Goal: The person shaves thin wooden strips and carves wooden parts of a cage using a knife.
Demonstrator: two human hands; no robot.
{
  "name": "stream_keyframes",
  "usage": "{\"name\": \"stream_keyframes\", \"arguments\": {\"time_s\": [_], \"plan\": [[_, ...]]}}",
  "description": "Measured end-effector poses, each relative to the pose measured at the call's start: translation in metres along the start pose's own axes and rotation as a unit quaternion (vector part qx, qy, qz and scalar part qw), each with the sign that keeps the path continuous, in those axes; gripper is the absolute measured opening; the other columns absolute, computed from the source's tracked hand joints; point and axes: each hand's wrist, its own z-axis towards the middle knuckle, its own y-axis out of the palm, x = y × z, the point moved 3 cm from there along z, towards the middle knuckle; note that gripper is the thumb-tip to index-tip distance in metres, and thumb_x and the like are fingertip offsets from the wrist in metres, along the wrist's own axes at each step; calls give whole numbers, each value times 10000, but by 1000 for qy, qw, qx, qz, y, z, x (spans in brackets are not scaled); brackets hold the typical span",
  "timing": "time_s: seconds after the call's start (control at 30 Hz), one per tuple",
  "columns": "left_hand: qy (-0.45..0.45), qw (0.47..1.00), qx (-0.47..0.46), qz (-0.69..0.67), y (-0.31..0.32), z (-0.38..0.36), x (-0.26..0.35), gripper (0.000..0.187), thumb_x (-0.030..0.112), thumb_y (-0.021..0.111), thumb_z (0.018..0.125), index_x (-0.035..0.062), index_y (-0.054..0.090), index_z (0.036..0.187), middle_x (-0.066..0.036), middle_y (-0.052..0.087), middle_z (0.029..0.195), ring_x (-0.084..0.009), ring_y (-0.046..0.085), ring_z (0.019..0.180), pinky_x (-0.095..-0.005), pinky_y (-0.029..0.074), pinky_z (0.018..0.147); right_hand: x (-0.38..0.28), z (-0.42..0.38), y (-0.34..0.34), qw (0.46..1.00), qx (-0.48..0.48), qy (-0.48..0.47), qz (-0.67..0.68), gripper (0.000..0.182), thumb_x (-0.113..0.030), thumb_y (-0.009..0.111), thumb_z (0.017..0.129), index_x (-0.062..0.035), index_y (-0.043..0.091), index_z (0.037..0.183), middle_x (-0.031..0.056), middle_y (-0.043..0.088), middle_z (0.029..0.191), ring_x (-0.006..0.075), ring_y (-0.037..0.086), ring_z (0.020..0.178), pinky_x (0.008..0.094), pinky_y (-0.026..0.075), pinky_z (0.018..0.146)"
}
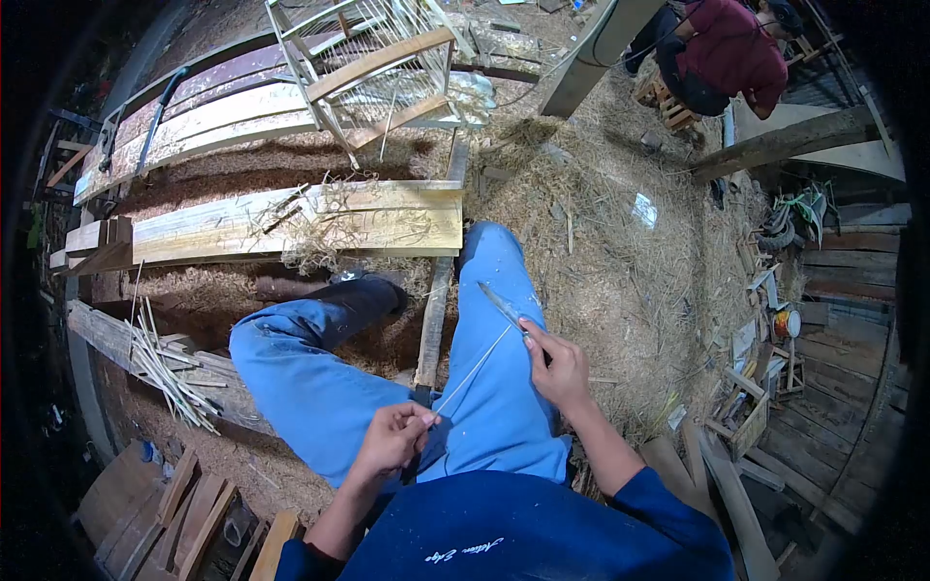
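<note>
My right hand (559,368) is closed around a knife (499,303), its blade pointing up and away over my right thigh. Most of the handle is hidden in my fingers. Between thumb and fingertips, my left hand (395,438) pinches one end of a thin pale strip (472,373), which looks like split wood or bamboo. The strip slants up to the right, and its far end meets the knife near my right fingers. Both hands are above my lap, over blue trousers (494,436).
Wide planks (397,223) with shavings lie ahead, and a slatted wooden frame (378,68) stands beyond. A bundle of thin strips (170,373) rests at left. Another person (717,53) sits at upper right near a post (596,58). Shavings cover the floor (630,300).
</note>
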Motion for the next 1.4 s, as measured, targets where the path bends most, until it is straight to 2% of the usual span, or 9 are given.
{"name": "stream_keyframes", "arguments": {"time_s": [0.1, 0.3, 0.53, 0.6, 1.03, 1.27, 1.33, 1.37, 1.4], "plan": [[-5, 1000, 11, 3, -4, 2, -1, 205, 191, 653, 1046, -1, 723, 1032, -10, 582, 594, -62, 437, 406, -246, 297, 372, -3, -2, 5, 997, 53, -36, 29, 317, -169, 675, 977, -208, 753, 1282, 158, 750, 891, 353, 722, 735, 432, 557, 647], [70, 996, 4, 53, 59, 67, 27, 234, 201, 623, 1058, -12, 714, 1023, -18, 594, 620, -80, 466, 423, -260, 327, 380, -23, -9, -6, 997, -50, -42, 42, 312, -146, 694, 961, -186, 764, 1263, 161, 756, 880, 310, 738, 731, 396, 561, 631], [73, 996, 16, 47, 94, 109, 53, 210, 180, 619, 1047, -10, 709, 1044, -24, 593, 621, -88, 472, 415, -272, 340, 378, 2, -9, -5, 998, 1, -49, 46, 307, -170, 691, 972, -185, 760, 1270, 170, 760, 906, 335, 750, 780, 415, 573, 671], [71, 997, 8, 32, 90, 106, 47, 204, 171, 613, 1048, -12, 703, 1040, -25, 593, 616, -87, 471, 411, -276, 343, 374, 11, -7, -5, 997, -3, 0, 79, 301, -189, 683, 982, -203, 760, 1273, 177, 768, 964, 357, 755, 831, 426, 582, 705], [55, 996, 3, 63, 28, 17, 16, 228, 201, 636, 1060, -13, 708, 1023, -9, 583, 590, -66, 457, 416, -256, 333, 374, 19, 3, 0, 998, -5, 16, 68, 291, -198, 659, 998, -185, 759, 1271, 180, 768, 1082, 372, 758, 927, 410, 597, 785], [24, 999, 6, 24, 20, 13, 8, 240, 203, 610, 1073, -13, 712, 1061, -24, 600, 606, -65, 462, 411, -247, 344, 391, 36, 11, 10, 991, 50, 66, 108, 306, -176, 595, 1043, -101, 714, 1314, 190, 760, 1169, 333, 756, 1046, 399, 577, 917], [25, 999, -7, 34, 29, 24, 10, 248, 206, 598, 1078, -14, 711, 1078, -28, 603, 610, -66, 467, 412, -249, 350, 394, 45, 10, 11, 977, 54, 139, 154, 327, -200, 568, 1069, -40, 678, 1332, 189, 775, 1019, 289, 762, 931, 386, 570, 843], [33, 998, -18, 44, 34, 30, 12, 256, 209, 588, 1081, -15, 711, 1085, -32, 607, 614, -68, 471, 413, -251, 354, 396, 51, 3, 10, 962, 23, 200, 184, 319, -223, 533, 1092, -1, 650, 1289, 151, 725, 850, 239, 712, 772, 383, 538, 730], [42, 997, -30, 54, 39, 35, 13, 264, 212, 577, 1085, -16, 711, 1092, -35, 612, 618, -69, 476, 414, -253, 358, 398, 42, 1, 0, 963, 26, 201, 179, 319, -223, 533, 1092, -1, 650, 1289, 151, 725, 850, 239, 712, 772, 383, 538, 730]]}}
